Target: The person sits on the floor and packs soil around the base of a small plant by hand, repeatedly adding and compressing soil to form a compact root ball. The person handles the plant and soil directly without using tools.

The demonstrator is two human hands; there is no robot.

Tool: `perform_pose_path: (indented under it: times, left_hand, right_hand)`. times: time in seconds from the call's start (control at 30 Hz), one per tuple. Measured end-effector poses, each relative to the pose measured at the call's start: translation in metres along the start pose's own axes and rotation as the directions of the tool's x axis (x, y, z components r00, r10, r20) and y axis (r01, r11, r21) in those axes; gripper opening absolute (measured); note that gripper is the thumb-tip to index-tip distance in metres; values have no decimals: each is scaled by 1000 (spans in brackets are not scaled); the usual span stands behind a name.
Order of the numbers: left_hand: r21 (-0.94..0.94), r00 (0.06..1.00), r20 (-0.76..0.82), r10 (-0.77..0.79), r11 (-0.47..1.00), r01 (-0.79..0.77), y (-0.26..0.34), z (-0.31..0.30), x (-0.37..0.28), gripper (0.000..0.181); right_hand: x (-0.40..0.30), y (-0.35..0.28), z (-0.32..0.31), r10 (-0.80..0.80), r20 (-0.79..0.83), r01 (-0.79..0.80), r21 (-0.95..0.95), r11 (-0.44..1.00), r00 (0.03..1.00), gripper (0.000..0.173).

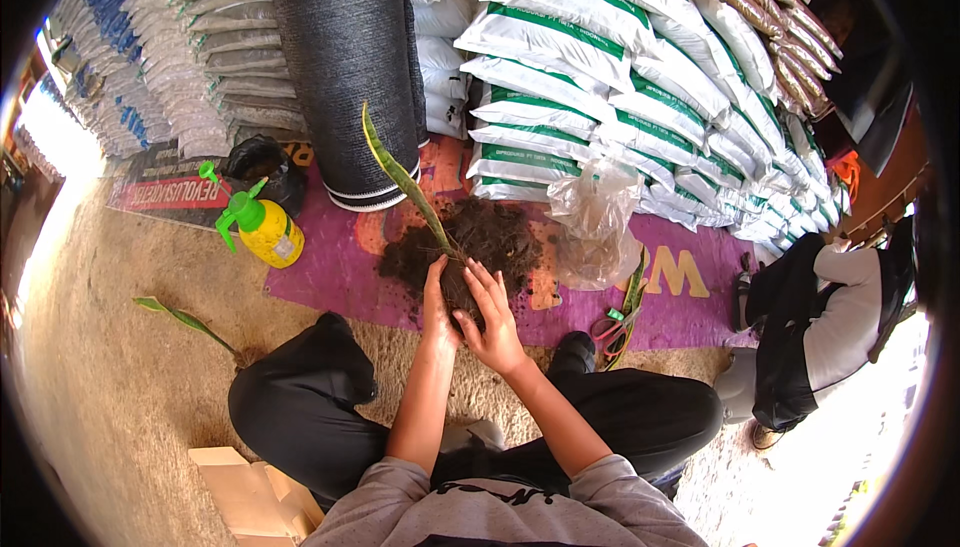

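Between my two hands is a dark ball of soil (454,288) at the base of a snake plant leaf (405,179). The leaf is long and green with yellow edges, and it leans up to the left. My left hand (439,307) cups the ball's left side, while my right hand (486,314) lies over its right side with fingers spread. Just beyond them, a heap of loose dark soil (502,236) with fine roots covers part of a purple printed sheet (322,269).
Left stands a yellow spray bottle (271,236) near a black plastic bag (262,164). Another snake plant cutting (184,316) lies by my knee. Right are a clear plastic bag (596,232) and scissors (615,329). Behind rise a black mesh roll (345,74) and stacked white sacks (540,97). A person (832,314) sits right.
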State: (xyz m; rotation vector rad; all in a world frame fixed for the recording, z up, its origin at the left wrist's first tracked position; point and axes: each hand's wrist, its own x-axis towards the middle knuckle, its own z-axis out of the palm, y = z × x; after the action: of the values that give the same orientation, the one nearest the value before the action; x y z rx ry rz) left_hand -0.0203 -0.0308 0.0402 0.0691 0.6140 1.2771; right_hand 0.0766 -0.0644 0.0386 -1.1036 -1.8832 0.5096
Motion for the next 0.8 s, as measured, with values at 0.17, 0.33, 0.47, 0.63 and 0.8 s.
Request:
perform_pose_path:
  times: [0.17,0.33,0.47,0.63,0.8]
  left_hand:
    - [-75,994,108,21,997,-13,1,-17,9,32]
    - [-133,984,172,-51,988,74,3,-17,13,41]
    - [-218,988,130,-85,969,113,1,-30,20,50]
    - [-66,983,141,118,992,-110,-15,12,-8,37]
    - [-104,982,188,15,995,4,-7,7,2,35]
  right_hand:
    - [10,-18,-18,22,131,-7,-115,993,991,63]
    - [19,-20,-35,22,15,-22,14,1000,1000,77]
    - [30,-31,-44,-13,-510,-2,-29,1000,860,58]
    - [29,-30,-9,-20,-151,-39,-381,924,988,63]
    - [41,-38,-15,89,-203,-112,-106,988,975,62]
